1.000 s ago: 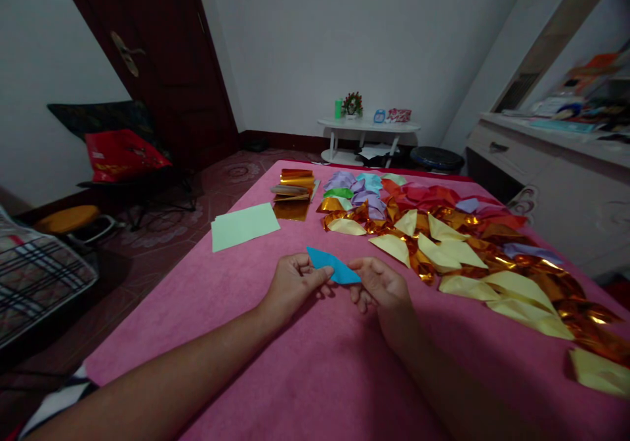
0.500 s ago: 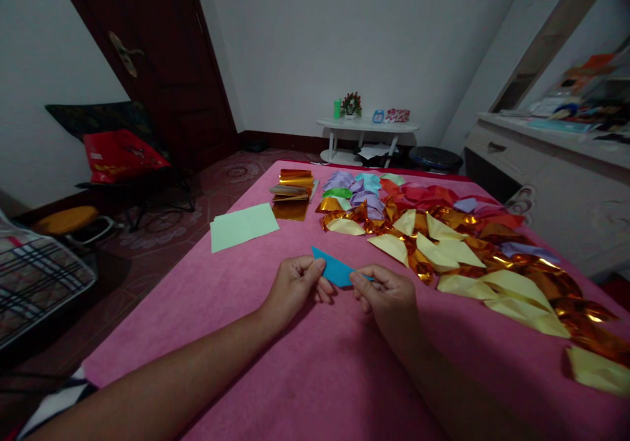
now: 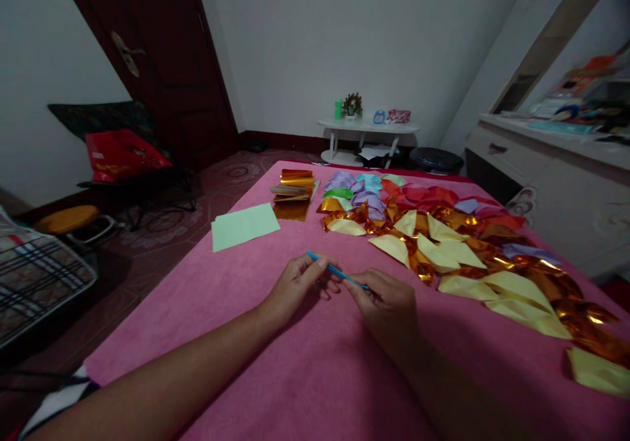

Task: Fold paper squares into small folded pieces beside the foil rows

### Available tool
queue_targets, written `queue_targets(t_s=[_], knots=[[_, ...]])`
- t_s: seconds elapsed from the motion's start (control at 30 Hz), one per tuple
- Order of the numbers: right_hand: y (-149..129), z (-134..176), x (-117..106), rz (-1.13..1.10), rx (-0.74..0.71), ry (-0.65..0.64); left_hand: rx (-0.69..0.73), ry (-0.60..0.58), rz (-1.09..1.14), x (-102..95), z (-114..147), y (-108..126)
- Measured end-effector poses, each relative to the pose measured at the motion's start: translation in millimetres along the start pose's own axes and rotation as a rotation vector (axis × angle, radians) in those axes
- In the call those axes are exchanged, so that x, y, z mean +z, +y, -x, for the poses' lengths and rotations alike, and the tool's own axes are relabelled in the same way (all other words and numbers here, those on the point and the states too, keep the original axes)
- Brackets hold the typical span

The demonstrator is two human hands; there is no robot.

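A folded piece of blue paper (image 3: 336,271) is held between my two hands above the pink cloth (image 3: 275,375); it is seen nearly edge-on as a thin strip. My left hand (image 3: 301,280) pinches its left part with thumb and fingers. At the right end, my right hand (image 3: 384,293) is closed on it, the fingers partly hidden behind the thumb. Flat sheets of pale green paper (image 3: 246,226) lie beyond my left hand. Folded pale yellow paper pieces (image 3: 450,254) and shiny gold ones (image 3: 423,267) spread out past my right hand.
A stack of gold foil paper (image 3: 294,195) stands near the far left table edge. Purple folded papers (image 3: 339,180) and red ones (image 3: 426,195) lie at the back. Beyond are a small white table (image 3: 367,126), a chair with a red bag (image 3: 125,155) and a white cabinet (image 3: 541,185).
The blue paper has turned from showing its broad face to nearly edge-on. My right thumb has shifted slightly left along it. Both hands still hold it.
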State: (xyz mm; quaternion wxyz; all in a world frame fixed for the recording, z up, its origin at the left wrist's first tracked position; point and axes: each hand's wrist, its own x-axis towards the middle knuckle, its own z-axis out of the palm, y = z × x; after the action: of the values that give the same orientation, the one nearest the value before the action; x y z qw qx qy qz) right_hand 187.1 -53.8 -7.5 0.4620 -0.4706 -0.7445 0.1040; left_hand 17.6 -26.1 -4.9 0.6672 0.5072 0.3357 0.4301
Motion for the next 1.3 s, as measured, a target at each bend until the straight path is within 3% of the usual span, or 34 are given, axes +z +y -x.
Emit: queue_targets(t_s=[0.3, 0.57, 0.77, 1.03, 1.3], knots=[[-1.3, -1.2, -1.7, -0.008, -0.005, -0.007, 0.048, -0.026, 0.050, -1.3, 1.9, 0.6], [-4.1, -1.3, -0.2, -0.037, 0.082, -0.116, 0.068, 0.142, -0.223, 1.2, -0.2, 2.4], [0.7, 0.3, 4.5, -0.024, 0.089, -0.074, 0.040, 0.167, -0.288, 1.8, -1.6, -1.1], [2.7, -0.9, 4.9, -0.032, 0.183, -0.074, 0.088, 0.116, -0.336, 2.4, -0.2, -4.6], [8.1, 1.0, 5.6, 0.068, 0.142, -0.015, 0.176, 0.131, -0.581, 3.8, 3.3, -6.3]])
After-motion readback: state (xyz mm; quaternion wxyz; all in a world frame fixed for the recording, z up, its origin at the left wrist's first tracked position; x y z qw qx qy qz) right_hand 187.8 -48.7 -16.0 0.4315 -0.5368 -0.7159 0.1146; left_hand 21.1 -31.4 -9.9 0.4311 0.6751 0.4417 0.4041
